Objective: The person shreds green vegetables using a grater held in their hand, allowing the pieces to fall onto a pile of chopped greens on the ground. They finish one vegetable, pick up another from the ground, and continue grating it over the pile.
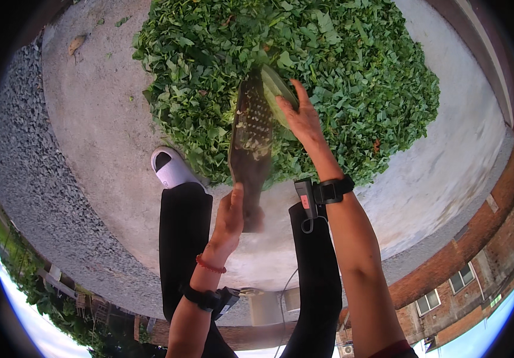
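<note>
My left hand (232, 212) grips the handle end of a long, dark wooden board grater (251, 127). Rows of holes or teeth run along its upper part, and pale shredded bits cling there. Against the grater's right edge, my right hand (301, 114) holds a long, pale green gourd-like vegetable (279, 91), fingers spread over its right side. The vegetable's far end points up and left. Beneath both lies a broad heap of chopped green leaves (355, 85), with some paler shreds beside the grater.
A white slipper (174, 168) on my foot touches the heap's lower left edge. Concrete ground (100, 103) surrounds the leaves. Grey gravel (37, 147) borders it at left, and a brownish tuber-like object (76, 44) lies at upper left. A thin cable (282, 295) hangs between my legs.
</note>
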`<state>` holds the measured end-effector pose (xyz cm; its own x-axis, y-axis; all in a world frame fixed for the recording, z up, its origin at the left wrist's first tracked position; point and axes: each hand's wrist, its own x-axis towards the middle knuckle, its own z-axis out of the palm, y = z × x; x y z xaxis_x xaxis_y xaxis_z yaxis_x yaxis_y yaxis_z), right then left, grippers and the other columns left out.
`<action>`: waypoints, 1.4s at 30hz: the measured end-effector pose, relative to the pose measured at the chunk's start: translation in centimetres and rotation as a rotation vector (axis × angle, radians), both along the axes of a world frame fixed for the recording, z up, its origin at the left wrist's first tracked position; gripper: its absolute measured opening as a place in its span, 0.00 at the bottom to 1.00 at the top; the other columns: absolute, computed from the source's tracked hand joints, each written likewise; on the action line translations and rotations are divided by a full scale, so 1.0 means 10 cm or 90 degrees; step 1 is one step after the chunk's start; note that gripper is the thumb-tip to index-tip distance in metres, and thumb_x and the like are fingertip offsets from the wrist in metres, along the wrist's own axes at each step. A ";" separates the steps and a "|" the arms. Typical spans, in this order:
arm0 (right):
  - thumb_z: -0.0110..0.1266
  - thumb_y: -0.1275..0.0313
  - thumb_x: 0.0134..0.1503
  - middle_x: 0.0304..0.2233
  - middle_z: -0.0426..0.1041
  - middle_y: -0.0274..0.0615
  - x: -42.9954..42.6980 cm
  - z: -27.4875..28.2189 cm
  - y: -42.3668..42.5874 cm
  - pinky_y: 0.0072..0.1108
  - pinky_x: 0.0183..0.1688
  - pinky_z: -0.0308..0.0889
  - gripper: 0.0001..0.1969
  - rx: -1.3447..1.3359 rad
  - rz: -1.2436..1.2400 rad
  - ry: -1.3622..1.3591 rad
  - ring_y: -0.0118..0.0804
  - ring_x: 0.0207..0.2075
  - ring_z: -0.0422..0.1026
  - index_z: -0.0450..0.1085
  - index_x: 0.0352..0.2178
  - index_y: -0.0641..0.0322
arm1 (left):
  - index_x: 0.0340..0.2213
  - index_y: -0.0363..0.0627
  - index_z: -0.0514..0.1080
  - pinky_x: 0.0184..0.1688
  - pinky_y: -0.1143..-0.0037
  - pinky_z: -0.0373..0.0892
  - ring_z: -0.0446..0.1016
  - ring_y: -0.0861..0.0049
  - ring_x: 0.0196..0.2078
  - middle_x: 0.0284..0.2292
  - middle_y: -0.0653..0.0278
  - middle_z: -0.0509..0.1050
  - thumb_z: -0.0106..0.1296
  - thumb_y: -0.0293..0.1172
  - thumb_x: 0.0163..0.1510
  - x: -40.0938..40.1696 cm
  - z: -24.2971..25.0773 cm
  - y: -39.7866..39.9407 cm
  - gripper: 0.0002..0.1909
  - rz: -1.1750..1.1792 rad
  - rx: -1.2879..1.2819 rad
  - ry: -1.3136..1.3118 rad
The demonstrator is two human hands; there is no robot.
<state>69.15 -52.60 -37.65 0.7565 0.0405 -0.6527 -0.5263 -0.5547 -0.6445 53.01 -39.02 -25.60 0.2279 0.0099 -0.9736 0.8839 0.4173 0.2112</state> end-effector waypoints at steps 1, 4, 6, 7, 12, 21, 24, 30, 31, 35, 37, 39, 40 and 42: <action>0.50 0.51 0.51 0.33 0.73 0.47 0.00 0.02 -0.02 0.24 0.30 0.70 0.28 0.002 -0.001 0.002 0.38 0.30 0.74 0.59 0.50 0.47 | 0.29 0.37 0.65 0.19 0.73 0.71 0.71 0.73 0.17 0.18 0.59 0.71 0.30 0.54 0.59 -0.01 -0.01 -0.01 0.29 -0.002 -0.003 -0.006; 0.62 0.59 0.42 0.38 0.67 0.42 0.03 0.22 -0.06 0.23 0.29 0.72 0.26 0.011 -0.005 -0.036 0.38 0.28 0.74 0.65 0.45 0.51 | 0.29 0.37 0.65 0.19 0.73 0.71 0.71 0.73 0.17 0.18 0.59 0.71 0.30 0.54 0.58 0.00 0.01 -0.02 0.29 0.005 -0.004 -0.011; 0.62 0.60 0.41 0.38 0.66 0.41 -0.03 0.53 -0.12 0.22 0.26 0.72 0.25 -0.065 0.099 -0.167 0.38 0.27 0.73 0.67 0.43 0.51 | 0.29 0.37 0.65 0.19 0.73 0.71 0.71 0.73 0.17 0.18 0.59 0.71 0.30 0.54 0.58 0.02 0.03 -0.03 0.29 0.016 -0.005 -0.012; 0.63 0.60 0.41 0.39 0.64 0.40 -0.10 0.72 -0.17 0.22 0.24 0.72 0.24 -0.125 0.199 -0.289 0.37 0.26 0.73 0.68 0.41 0.52 | 0.29 0.37 0.65 0.19 0.73 0.71 0.71 0.73 0.17 0.18 0.59 0.71 0.30 0.54 0.58 0.04 0.03 -0.03 0.29 0.014 -0.012 -0.010; 0.63 0.67 0.38 0.36 0.66 0.41 -0.68 1.53 -0.28 0.23 0.24 0.71 0.22 -0.049 0.323 -0.378 0.36 0.24 0.73 0.70 0.38 0.56 | 0.30 0.37 0.65 0.19 0.73 0.71 0.71 0.73 0.17 0.18 0.59 0.71 0.31 0.54 0.58 0.06 0.04 -0.03 0.28 0.038 -0.026 0.011; 0.57 0.59 0.45 0.35 0.67 0.45 0.33 0.39 0.36 0.31 0.23 0.71 0.19 -0.227 0.256 -0.339 0.47 0.23 0.73 0.69 0.39 0.53 | 0.30 0.37 0.64 0.19 0.73 0.71 0.71 0.73 0.16 0.17 0.59 0.71 0.31 0.54 0.58 0.11 0.04 0.06 0.28 0.035 -0.040 -0.010; 0.59 0.60 0.44 0.35 0.65 0.43 0.14 0.88 0.19 0.30 0.23 0.70 0.21 -0.109 0.290 -0.323 0.44 0.25 0.73 0.68 0.40 0.53 | 0.30 0.37 0.64 0.18 0.72 0.71 0.71 0.72 0.16 0.17 0.58 0.71 0.31 0.55 0.58 0.14 0.08 0.04 0.28 0.032 -0.056 0.051; 0.62 0.65 0.38 0.34 0.65 0.41 -0.57 1.56 0.10 0.24 0.21 0.71 0.23 -0.148 0.353 -0.354 0.38 0.21 0.73 0.69 0.40 0.53 | 0.29 0.37 0.64 0.18 0.72 0.71 0.71 0.72 0.16 0.18 0.58 0.71 0.33 0.53 0.58 0.14 0.08 -0.02 0.27 0.086 -0.048 0.001; 0.61 0.63 0.39 0.35 0.65 0.42 -0.50 1.36 0.16 0.26 0.21 0.71 0.23 -0.189 0.324 -0.280 0.40 0.21 0.73 0.69 0.40 0.51 | 0.29 0.37 0.64 0.18 0.72 0.71 0.71 0.72 0.16 0.18 0.58 0.71 0.33 0.53 0.58 0.13 0.08 -0.01 0.27 0.075 -0.057 0.049; 0.57 0.59 0.44 0.34 0.66 0.45 0.11 0.37 0.35 0.33 0.23 0.71 0.17 -0.262 0.244 -0.279 0.47 0.23 0.74 0.69 0.37 0.48 | 0.30 0.37 0.64 0.18 0.72 0.71 0.71 0.72 0.16 0.18 0.58 0.71 0.33 0.53 0.58 0.10 0.08 0.01 0.26 0.077 -0.071 0.018; 0.57 0.60 0.44 0.34 0.66 0.44 0.25 0.34 0.31 0.33 0.23 0.71 0.18 -0.251 0.267 -0.232 0.46 0.24 0.74 0.69 0.38 0.49 | 0.30 0.38 0.64 0.18 0.72 0.71 0.71 0.72 0.16 0.18 0.58 0.71 0.32 0.54 0.58 0.11 0.09 0.00 0.27 0.070 -0.060 -0.016; 0.58 0.62 0.44 0.33 0.66 0.43 0.17 0.67 0.21 0.31 0.23 0.72 0.18 -0.200 0.266 -0.260 0.44 0.25 0.74 0.69 0.39 0.52 | 0.30 0.37 0.64 0.18 0.73 0.71 0.71 0.73 0.16 0.18 0.58 0.71 0.32 0.53 0.59 0.13 0.08 0.00 0.26 0.052 -0.063 0.028; 0.58 0.64 0.44 0.33 0.65 0.42 0.00 0.96 0.12 0.30 0.24 0.72 0.19 -0.152 0.249 -0.319 0.43 0.25 0.74 0.69 0.40 0.53 | 0.30 0.37 0.64 0.18 0.73 0.71 0.71 0.73 0.16 0.18 0.59 0.70 0.31 0.52 0.59 0.14 0.08 -0.01 0.26 0.054 -0.051 0.035; 0.60 0.66 0.42 0.33 0.64 0.41 -0.33 1.48 0.02 0.26 0.22 0.72 0.20 -0.066 0.254 -0.325 0.40 0.25 0.74 0.70 0.40 0.56 | 0.30 0.37 0.64 0.18 0.73 0.71 0.71 0.73 0.16 0.18 0.59 0.70 0.31 0.52 0.59 0.15 0.05 -0.03 0.26 0.066 -0.062 -0.009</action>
